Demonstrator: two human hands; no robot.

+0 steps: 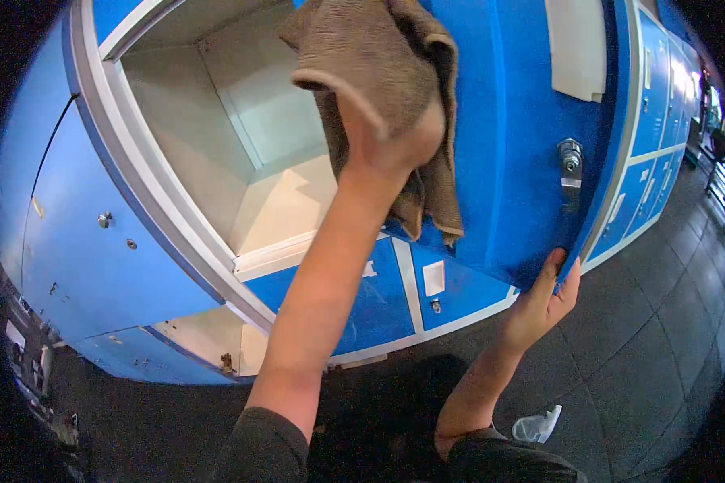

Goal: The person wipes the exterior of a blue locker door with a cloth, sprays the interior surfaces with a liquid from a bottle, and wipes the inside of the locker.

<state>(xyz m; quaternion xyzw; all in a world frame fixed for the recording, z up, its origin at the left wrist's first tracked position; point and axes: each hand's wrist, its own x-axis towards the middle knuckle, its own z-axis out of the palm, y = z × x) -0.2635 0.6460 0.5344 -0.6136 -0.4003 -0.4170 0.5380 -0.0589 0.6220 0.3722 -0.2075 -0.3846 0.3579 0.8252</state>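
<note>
A brown cloth (370, 60) is bunched over my left hand (407, 145), which presses it to the inner face of an open blue locker door (475, 105). The cloth hides most of that hand's fingers, and its loose corners hang below the wrist. My right hand (544, 298) grips the door's lower outer corner, thumb on the inner face. A metal cam lock (570, 161) sits on the door above that hand. Higher up, a white paper sheet (576, 48) is attached. Left of the door, the locker compartment (286, 197) stands open, its pale walls showing.
A light blue locker door (113, 217) with a small knob stands at the left. Beneath it is another open compartment (209, 334). More blue lockers (640, 185) line the right side. Crumpled clear plastic (537, 425) lies on the dark tiled floor (628, 322).
</note>
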